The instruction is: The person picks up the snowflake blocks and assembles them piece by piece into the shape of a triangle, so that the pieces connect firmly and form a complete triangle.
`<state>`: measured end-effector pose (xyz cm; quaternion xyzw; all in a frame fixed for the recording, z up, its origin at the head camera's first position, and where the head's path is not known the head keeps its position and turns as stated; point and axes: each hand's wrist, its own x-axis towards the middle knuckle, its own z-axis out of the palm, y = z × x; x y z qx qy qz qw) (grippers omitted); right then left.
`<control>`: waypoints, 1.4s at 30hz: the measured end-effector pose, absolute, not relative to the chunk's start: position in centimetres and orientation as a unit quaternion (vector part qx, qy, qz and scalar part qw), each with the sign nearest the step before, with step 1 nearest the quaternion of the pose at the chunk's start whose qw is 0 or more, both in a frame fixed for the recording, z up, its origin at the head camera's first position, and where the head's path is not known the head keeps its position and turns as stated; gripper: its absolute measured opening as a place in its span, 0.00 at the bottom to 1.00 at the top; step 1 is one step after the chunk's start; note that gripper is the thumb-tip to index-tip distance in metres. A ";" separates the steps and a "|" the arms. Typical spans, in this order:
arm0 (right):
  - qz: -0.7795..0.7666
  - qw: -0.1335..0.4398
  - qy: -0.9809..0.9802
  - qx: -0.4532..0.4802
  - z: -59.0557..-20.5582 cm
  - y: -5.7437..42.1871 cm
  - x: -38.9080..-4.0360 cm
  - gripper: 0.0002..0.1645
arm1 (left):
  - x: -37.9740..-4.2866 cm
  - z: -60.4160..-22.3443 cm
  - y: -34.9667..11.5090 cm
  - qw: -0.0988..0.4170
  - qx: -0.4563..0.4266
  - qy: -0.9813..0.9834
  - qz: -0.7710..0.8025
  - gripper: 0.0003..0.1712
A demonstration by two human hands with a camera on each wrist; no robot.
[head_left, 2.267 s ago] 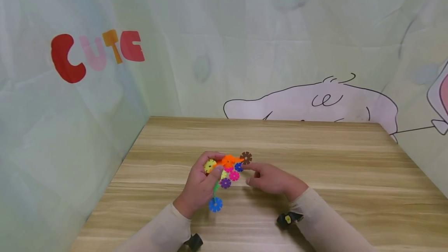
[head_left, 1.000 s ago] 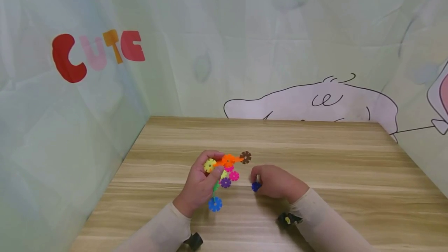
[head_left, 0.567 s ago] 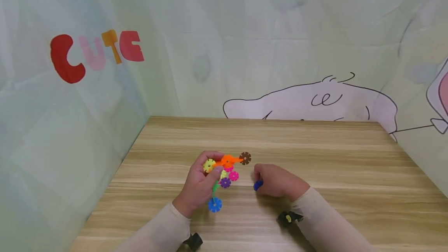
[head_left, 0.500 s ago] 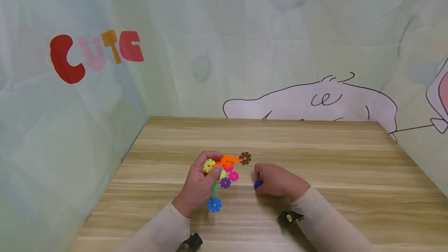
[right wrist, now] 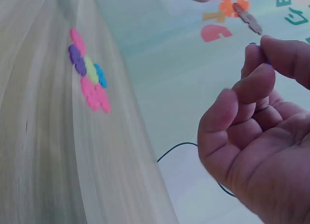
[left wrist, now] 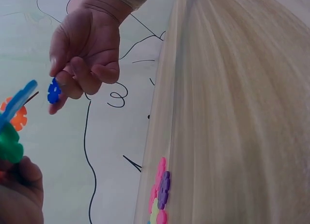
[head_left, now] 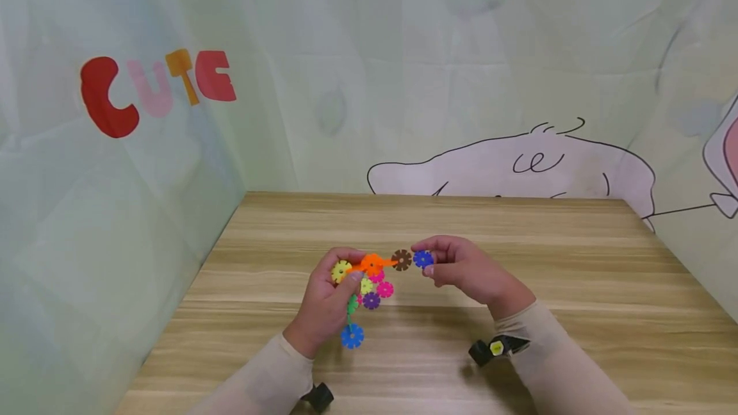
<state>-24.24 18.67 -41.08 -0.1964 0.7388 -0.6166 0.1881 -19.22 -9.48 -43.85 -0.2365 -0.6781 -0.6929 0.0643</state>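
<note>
My left hand (head_left: 327, 300) grips a chain of joined plastic snowflake discs above the table. In it show a yellow disc (head_left: 341, 272), orange discs (head_left: 372, 264), a brown disc (head_left: 401, 260) at the right end, a green disc (head_left: 352, 304) and a light blue disc (head_left: 352, 336) hanging lowest. Between thumb and fingers, my right hand (head_left: 469, 269) pinches a dark blue snowflake disc (head_left: 423, 259), just right of the brown one, with a small gap between them. In the right wrist view the fingertips (right wrist: 264, 76) hide most of that disc.
Several loose discs lie on the wooden table (head_left: 519, 229) beneath the chain, among them a purple disc (head_left: 371, 300), a pink disc (head_left: 385, 289) and a pale yellow disc (head_left: 366, 285). A printed fabric wall (head_left: 323, 82) borders the table behind and at left.
My right hand took the dark blue disc from beside the loose ones, drew it right, then raised it to the brown disc. The left hand has barely moved.
</note>
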 end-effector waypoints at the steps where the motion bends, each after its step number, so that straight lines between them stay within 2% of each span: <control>1: -0.625 0.194 0.728 -0.203 -41.0 18.7 -24.2 0.25 | -19.2 -43.9 -9.5 0.066 -0.238 -0.678 -0.692 0.14; 9: -0.648 0.210 0.696 -0.228 -40.5 18.6 -23.8 0.24 | -19.2 -44.0 -9.6 0.068 -0.244 -0.681 -0.687 0.14; 16: -0.643 0.199 0.703 -0.231 -40.6 18.2 -23.5 0.21 | -19.3 -44.2 -9.6 0.078 -0.261 -0.681 -0.680 0.14; 23: -0.632 0.177 0.720 -0.226 -40.7 17.9 -23.2 0.17 | -19.3 -44.1 -9.6 0.065 -0.261 -0.686 -0.676 0.14; 42: -0.621 0.162 0.729 -0.239 -40.6 17.5 -22.8 0.16 | -19.1 -43.9 -9.7 0.054 -0.250 -0.694 -0.673 0.14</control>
